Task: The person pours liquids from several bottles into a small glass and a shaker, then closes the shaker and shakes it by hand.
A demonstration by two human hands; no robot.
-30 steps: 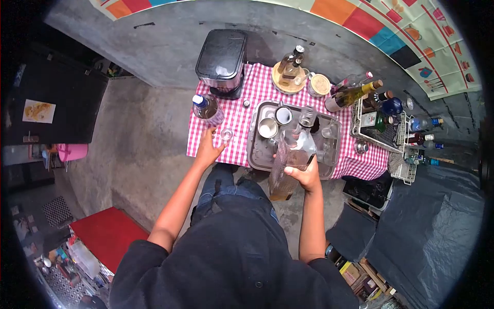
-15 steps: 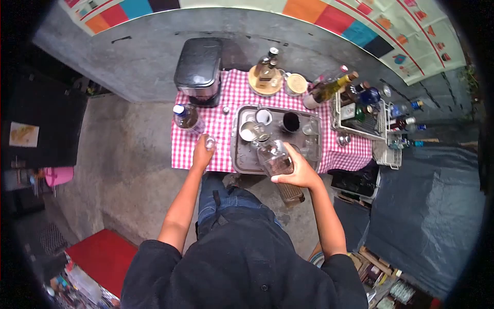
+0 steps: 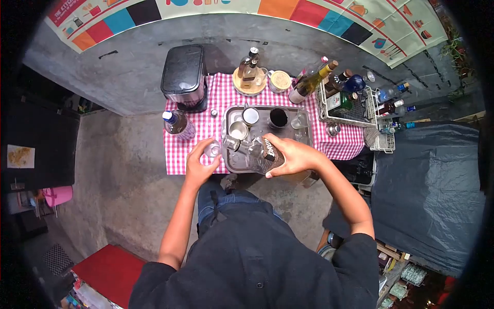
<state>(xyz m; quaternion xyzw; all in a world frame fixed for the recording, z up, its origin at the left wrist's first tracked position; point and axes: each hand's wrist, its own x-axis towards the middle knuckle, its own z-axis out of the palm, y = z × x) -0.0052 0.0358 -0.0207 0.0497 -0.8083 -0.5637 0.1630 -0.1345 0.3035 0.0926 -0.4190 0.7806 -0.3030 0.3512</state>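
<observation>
A small clear glass is in my left hand, its fingers closed around the sides near the tray's left edge. My right hand grips a clear glass bottle with a dark label, tilted over the tray so that its neck points left. The bottle's mouth is close beside the small glass. Under and behind the bottle lies a grey-brown tray. On it stand a mug with white contents, a metal cup, a mug with dark contents and a clear glass cup.
A red checkered cloth covers the table. To the left stand a large bottle and a black lidded bin. Bottles on a wooden board are at the back. A wire rack of bottles stands right, beside a small jar.
My left hand has raised the small glass and brought it toward the tray. My right hand has tipped the bottle further left, bringing its neck close to the glass.
</observation>
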